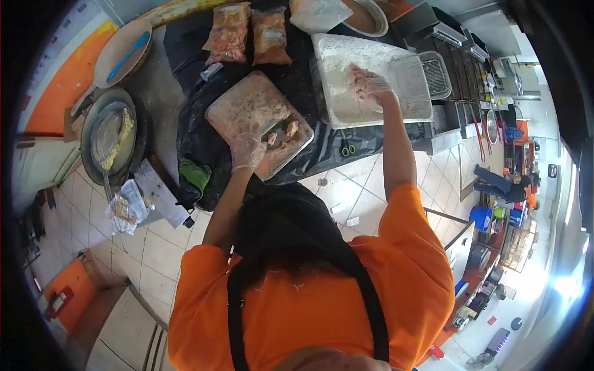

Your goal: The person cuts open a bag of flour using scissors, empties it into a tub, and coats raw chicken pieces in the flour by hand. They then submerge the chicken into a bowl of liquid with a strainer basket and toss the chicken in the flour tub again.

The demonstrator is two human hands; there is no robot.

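My right hand [379, 88], in a clear glove, reaches into a white tub [337, 117] of flour. Its fingers close over raw meat [360, 83] lightly dusted with flour. My left hand [248, 150], also gloved, lies over the near left side of a shallow tray [230, 102] with its fingers stretched out. Reddish, floury residue coats this tray. A few small meat pieces [291, 128] lie in it, just right of my left fingers. A wire basket [435, 75] rests at the tub's right end.
Two bags of marinated meat [228, 34] lie behind the tray. Green-handled scissors [348, 148] sit at the black sheet's front edge. On the left are a large pan [93, 145] with a strainer and a bowl with a blue utensil [129, 57]. Another person [504, 185] is far right.
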